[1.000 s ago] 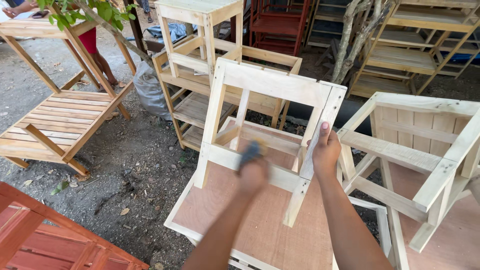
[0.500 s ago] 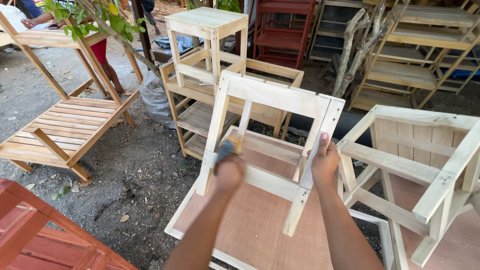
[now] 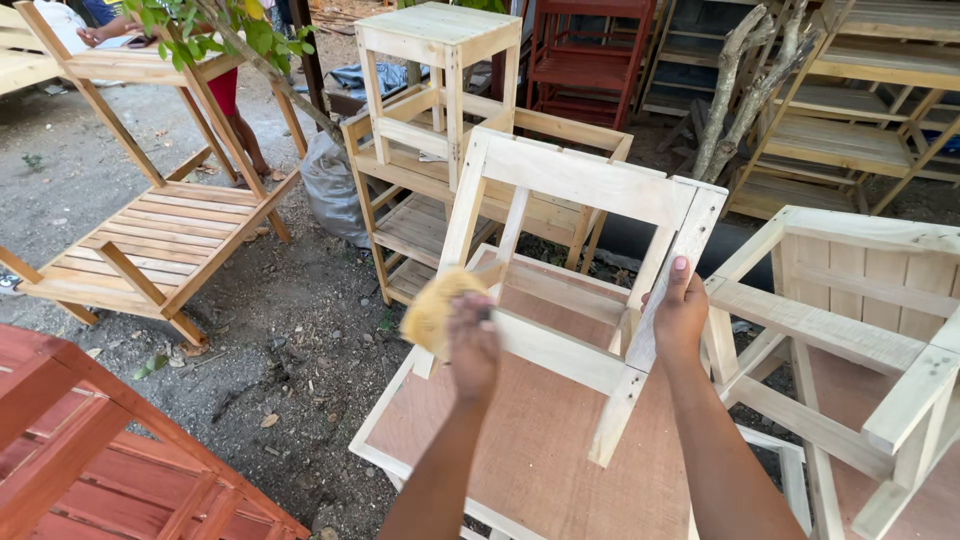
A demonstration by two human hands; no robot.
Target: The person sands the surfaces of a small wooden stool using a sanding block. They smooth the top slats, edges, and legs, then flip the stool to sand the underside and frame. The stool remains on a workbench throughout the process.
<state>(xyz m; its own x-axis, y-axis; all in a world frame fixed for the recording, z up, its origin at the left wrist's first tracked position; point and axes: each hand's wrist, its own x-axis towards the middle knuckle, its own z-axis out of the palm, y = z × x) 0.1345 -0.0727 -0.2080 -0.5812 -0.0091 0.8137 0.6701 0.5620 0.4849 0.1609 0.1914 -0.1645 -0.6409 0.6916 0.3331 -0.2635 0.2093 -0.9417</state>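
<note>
The left hand (image 3: 473,340) is closed around a yellowish, blurred pad (image 3: 436,310), pressed against the near left leg of a bare wooden stool frame (image 3: 580,260). The right hand (image 3: 680,312) grips the right leg of that same frame, fingers wrapped round the wood, thumb on the near face. The frame is tilted, its legs pointing down toward the near edge, and it stands on a brown plywood board (image 3: 530,450) with pale wooden edging.

Just right of the frame sits an unpainted slatted crate (image 3: 860,300), open at the top; nothing can be seen inside it. Beyond the frame, further off, stands a pale shelf unit (image 3: 430,215) with a small square stool (image 3: 440,40) set on top. To the far left is a slatted folding rack (image 3: 160,235) on gravel ground, with a person's legs (image 3: 240,125) behind it. A red-painted slatted piece (image 3: 110,460) lies at the near left corner. A grey sack (image 3: 333,185) leans beside the shelf unit.
</note>
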